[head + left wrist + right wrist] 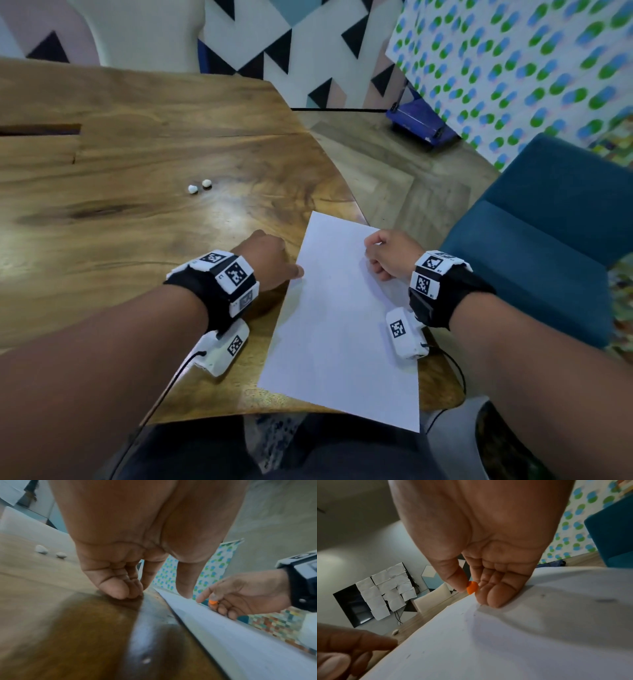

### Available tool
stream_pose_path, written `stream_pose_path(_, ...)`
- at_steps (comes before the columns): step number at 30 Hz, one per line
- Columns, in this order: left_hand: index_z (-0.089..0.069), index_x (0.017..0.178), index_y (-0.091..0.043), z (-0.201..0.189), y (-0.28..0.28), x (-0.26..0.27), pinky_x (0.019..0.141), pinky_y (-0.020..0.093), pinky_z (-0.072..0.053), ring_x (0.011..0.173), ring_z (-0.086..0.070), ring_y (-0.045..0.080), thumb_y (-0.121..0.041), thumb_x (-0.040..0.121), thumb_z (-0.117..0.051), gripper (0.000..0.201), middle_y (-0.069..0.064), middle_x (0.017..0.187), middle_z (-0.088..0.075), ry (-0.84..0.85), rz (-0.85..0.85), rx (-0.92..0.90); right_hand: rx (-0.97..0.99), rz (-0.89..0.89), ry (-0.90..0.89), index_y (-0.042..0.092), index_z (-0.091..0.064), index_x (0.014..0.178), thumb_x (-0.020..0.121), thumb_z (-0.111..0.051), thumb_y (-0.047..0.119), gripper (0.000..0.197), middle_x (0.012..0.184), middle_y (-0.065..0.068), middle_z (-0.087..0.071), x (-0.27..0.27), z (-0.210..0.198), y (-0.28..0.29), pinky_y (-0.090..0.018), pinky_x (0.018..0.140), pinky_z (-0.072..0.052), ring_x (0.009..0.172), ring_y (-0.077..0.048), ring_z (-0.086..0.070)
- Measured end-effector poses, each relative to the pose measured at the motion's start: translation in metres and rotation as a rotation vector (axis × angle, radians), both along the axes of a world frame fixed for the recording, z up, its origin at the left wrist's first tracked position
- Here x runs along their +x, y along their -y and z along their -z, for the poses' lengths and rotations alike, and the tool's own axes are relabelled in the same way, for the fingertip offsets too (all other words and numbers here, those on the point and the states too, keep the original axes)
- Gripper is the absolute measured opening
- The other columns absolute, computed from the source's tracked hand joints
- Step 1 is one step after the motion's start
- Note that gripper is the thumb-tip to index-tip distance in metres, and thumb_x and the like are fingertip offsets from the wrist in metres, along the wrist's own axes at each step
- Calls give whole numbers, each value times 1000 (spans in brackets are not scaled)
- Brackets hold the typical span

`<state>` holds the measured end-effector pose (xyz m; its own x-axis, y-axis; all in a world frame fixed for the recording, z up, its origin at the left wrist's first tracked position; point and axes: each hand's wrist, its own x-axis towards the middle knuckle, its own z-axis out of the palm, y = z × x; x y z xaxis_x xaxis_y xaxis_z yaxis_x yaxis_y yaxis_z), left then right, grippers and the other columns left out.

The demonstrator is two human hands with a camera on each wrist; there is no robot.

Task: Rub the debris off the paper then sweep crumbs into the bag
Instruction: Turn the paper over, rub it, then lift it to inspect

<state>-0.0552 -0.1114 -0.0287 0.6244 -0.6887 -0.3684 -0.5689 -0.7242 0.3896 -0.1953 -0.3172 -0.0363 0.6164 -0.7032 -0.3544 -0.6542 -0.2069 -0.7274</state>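
2 white lumps (199,186) lie beyond the left hand (265,255), whose curled fingers rest on the table (137,164), thumb on the paper's (342,325) near edge. On the sheet's far side, the right hand (385,253) pinches an orange eraser (472,587).

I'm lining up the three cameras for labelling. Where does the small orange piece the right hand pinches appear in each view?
Head: not visible, hidden inside the right hand.
Left wrist: orange piece at right of centre.
Right wrist: centre, above the paper's edge.
Shared landmark: the white paper.
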Motion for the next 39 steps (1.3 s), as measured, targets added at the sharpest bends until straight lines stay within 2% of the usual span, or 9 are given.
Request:
stream_pose_path(5,-62,75,-11,-2,9,-2,63,31,-38,76,-52,21,-50,89,-69,42,9,90,-56,-80,3,-94,2,-57,60,19,-64,101,81,-54,13,23,75,-4,-61,8,-1,-15,-29,55,-49,58,-19,-59)
stream_pose_path(8,-69,103,-21,-7,7,-1,67,26,-45,87,-59,13,-43,88,-74,27,-3,102,-65,-164,-57,-218,32,-64,132,18,-63,97,81,-53,10,21,80,-8,-58,14,1,-18,-32,58,-46,59,-22,-57)
stream_pose_path(13,-56,122,-24,-18,4,-2,68,29,-47,84,-65,14,-22,86,-80,44,-3,97,-67,-267,-189,-418,70,-94,179,12,-62,111,87,-57,6,26,76,-8,-53,14,-2,-20,-33,60,-47,64,-23,-57)
stream_pose_path(16,-58,138,-19,-25,2,5,87,35,-53,97,-68,23,-10,84,-80,58,2,103,-71,-246,-154,-485,120,-3,224,13,-62,99,89,-47,2,21,76,-11,-55,12,-11,-18,-33,56,-51,62,-22,-57)
stream_pose_path(20,-75,99,-26,-37,-3,15,86,38,-55,84,-69,23,-4,87,-74,25,0,90,-75,-252,-122,-617,353,244,486,12,-50,79,84,-35,-8,25,70,-7,-45,4,-31,-4,-23,42,-40,54,-18,-46)
stream_pose_path(24,-73,79,-30,-52,-6,24,86,51,-57,81,-70,31,-3,89,-69,29,2,87,-76,-327,-148,-809,475,295,553,19,-45,73,89,-48,5,22,62,0,-40,-6,-53,18,-19,40,-32,50,-12,-39)
stream_pose_path(30,-66,88,-15,-85,-6,35,71,34,-56,79,-68,23,9,92,-60,25,9,94,-73,-532,-175,-1028,273,174,530,22,-56,123,89,-69,16,37,81,3,-52,-9,-84,31,-22,45,-32,54,-7,-38)
stream_pose_path(35,-64,87,-15,-109,-8,43,60,27,-56,73,-70,16,14,92,-55,30,0,85,-74,-628,-158,-1126,54,69,578,23,-62,105,80,-78,21,30,92,5,-55,2,-133,33,-22,45,-35,55,-8,-38)
stream_pose_path(39,-63,89,-18,-122,-10,50,63,29,-55,74,-69,15,10,93,-55,30,-1,85,-73,-638,-173,-1156,-76,-35,546,26,-63,70,83,-77,22,19,63,13,-46,5,-157,29,-27,48,-31,55,-10,-33)
